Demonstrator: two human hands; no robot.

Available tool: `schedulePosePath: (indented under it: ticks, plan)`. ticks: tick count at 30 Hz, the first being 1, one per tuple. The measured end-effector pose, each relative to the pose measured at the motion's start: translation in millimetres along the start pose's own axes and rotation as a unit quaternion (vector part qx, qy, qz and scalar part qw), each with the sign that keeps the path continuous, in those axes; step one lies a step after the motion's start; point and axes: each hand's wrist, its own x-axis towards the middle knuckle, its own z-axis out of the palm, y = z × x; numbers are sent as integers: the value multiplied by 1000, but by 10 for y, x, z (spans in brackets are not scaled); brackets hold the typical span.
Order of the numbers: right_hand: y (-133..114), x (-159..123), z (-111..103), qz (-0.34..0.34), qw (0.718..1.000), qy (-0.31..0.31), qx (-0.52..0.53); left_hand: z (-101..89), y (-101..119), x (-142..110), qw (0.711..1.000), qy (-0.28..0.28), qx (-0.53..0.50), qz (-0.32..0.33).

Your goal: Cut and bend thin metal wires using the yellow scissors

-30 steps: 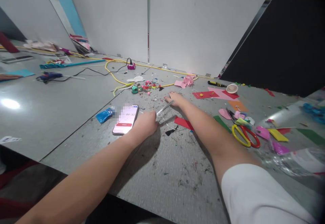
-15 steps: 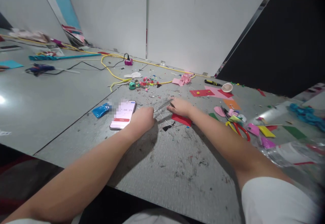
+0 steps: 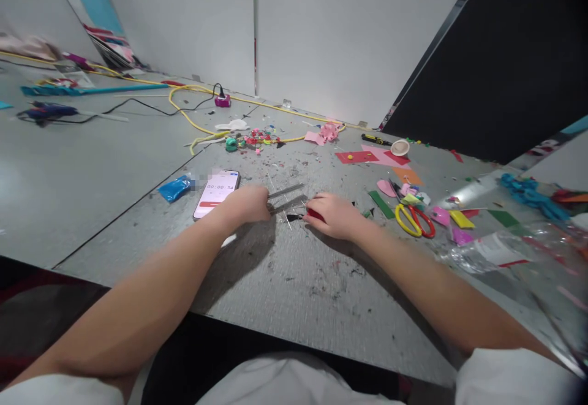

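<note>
My left hand [image 3: 245, 204] is closed around a pair of metal tweezers [image 3: 285, 199], whose two prongs point right over the grey table [image 3: 294, 282]. My right hand [image 3: 331, 216] lies just right of the prong tips with its fingers curled over a red paper piece [image 3: 314, 214]. A small black scrap [image 3: 294, 217] sits between the two hands. A phone [image 3: 215, 194] with a lit timer screen lies just left of my left hand.
Yellow-and-red scissors [image 3: 414, 221] and coloured paper scraps lie to the right, with clear plastic wrap [image 3: 496, 252] beyond. A blue packet [image 3: 173, 188] is left of the phone. A yellow cable [image 3: 193, 123], clay bits [image 3: 250, 141] and a glue gun [image 3: 43, 112] lie farther back.
My right hand drew back from the far side of the table toward me and settled on the red paper beside the tweezer tips. My left hand stayed on the tweezers. The view tilted down.
</note>
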Motion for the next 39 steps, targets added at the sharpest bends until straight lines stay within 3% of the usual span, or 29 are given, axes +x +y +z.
schedulePosePath:
  ticks: [10, 13, 15, 17, 23, 29, 35, 39]
  plan:
    - [14, -518, -60, -29, 985, 5, 169, -37, -57, 35, 999, 0, 13, 39]
    - [3, -485, -41, 53, 975, 29, 214, -30, -38, 29, 999, 17, 12, 40]
    - [-2, -393, 0, 136, 971, 54, 187, -13, -5, 20, 999, 25, 14, 41]
    - [-19, -285, 58, 168, 974, 57, 140, 9, 38, 4, 998, 24, 4, 51]
    - [-100, -144, 183, 42, 981, 50, 185, 44, 151, -62, 997, 29, -23, 71]
    - [-15, -167, 171, 86, 964, 28, 248, 105, 208, -10, 994, 41, -37, 99]
    - [63, -175, 175, 24, 962, 24, 270, 115, 143, 131, 977, 73, -15, 199]
    - [7, -180, 138, 3, 969, 6, 247, 81, 81, 208, 972, 33, -39, 228]
